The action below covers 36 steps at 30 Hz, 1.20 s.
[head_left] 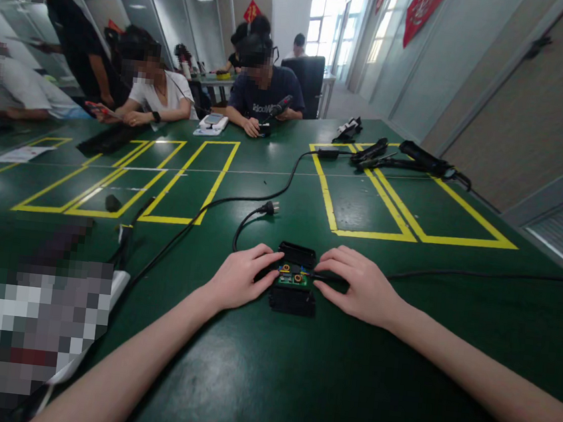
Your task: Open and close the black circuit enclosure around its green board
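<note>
Steadying the circuit board (pixel 293 277) between two black casing pieces (pixel 293 301), we should avoid tugging the black cable (pixel 329 278) our right hand (pixel 360 288) curves around, while our left hand's (pixel 245 276) fingers bend at the opposite end; whether either pinches, we cannot tell.

Two hands in play, one left hand (pixel 240 276), one right hand (pixel 361 285)! One green circuit board (pixel 288 281), two copper-coloured coils (pixel 297 278) on it, two black case pieces (pixel 292 301), and there, one pronged plug (pixel 268 207)!
</note>
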Motion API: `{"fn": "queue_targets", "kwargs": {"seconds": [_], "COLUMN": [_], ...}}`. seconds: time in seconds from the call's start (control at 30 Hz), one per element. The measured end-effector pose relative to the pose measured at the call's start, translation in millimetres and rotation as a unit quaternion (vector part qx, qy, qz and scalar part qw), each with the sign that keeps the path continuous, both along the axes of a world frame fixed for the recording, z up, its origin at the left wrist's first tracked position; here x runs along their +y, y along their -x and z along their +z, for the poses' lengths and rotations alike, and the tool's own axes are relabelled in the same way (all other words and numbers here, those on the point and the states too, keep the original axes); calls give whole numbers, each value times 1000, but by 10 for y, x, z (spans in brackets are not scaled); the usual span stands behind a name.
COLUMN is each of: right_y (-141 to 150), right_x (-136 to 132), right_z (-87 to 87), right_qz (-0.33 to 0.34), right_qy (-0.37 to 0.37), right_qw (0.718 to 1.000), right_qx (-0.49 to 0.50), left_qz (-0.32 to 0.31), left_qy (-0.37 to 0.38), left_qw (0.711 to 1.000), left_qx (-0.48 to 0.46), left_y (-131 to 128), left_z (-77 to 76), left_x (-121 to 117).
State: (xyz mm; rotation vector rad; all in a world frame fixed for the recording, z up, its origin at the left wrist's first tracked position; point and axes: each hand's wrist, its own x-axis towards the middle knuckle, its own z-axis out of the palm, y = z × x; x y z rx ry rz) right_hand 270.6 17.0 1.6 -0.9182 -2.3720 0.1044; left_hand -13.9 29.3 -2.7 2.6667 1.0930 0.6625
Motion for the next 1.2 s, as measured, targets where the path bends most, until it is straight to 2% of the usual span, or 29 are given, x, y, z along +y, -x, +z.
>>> {"fn": "queue_targets", "kwargs": {"seconds": [0.2, 0.47, 0.8, 1.2], "right_y": [-91, -61, -62, -29], "right_x": [3, -86, -102, -98], "right_z": [-77, -71, -100, -94], "right_qz": [-4, -4, -23, -55], "right_qy": [40, 49, 57, 59], "right_qw": [999, 998, 995, 994], "right_qx": [-10, -35, -73, -73], "left_qz": [11, 13, 7, 1], "left_qy": [-1, 33, 35, 41], "left_qw": [1000, 999, 999, 999], "left_qx": [5, -14, 26, 10], "left_y": [-2, 47, 59, 41], "left_z": [-11, 22, 68, 88], "left_x": [-10, -32, -47, -64]}}
